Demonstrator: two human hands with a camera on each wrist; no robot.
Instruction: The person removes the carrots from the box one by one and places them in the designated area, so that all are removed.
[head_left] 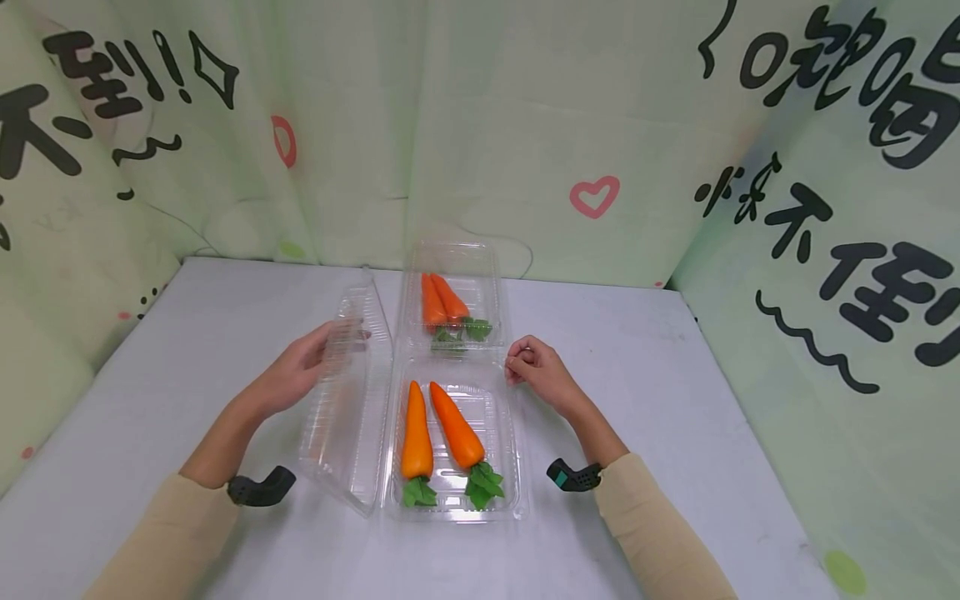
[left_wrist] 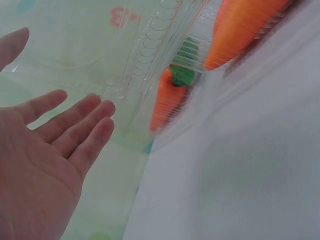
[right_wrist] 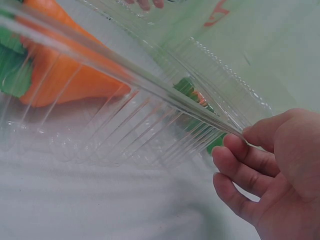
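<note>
A clear plastic clamshell box (head_left: pixel 450 515) lies opened out on the table, its hinged lid (head_left: pixel 352 417) tilted up on the left side. Two carrots with green leaves, one upright-lying carrot (head_left: pixel 417 429) and one slanted carrot (head_left: pixel 456 425), lie in its base. My left hand (head_left: pixel 309 358) is behind the lid, fingers extended against its outer face; the left wrist view shows the same hand (left_wrist: pixel 55 145) with fingers spread and straight. At the base's far right corner my right hand (head_left: pixel 543 371) pinches the rim between thumb and fingertips, as the right wrist view shows of this hand (right_wrist: pixel 275 170).
Directly behind stands a second clear box (head_left: pixel 450 254) holding carrots (head_left: pixel 442 302) with leaves. The white table (head_left: pixel 637 375) is enclosed by pale green curtains (head_left: pixel 525 100) at the back and sides. A black wrist camera (head_left: pixel 262 487) sits on each forearm.
</note>
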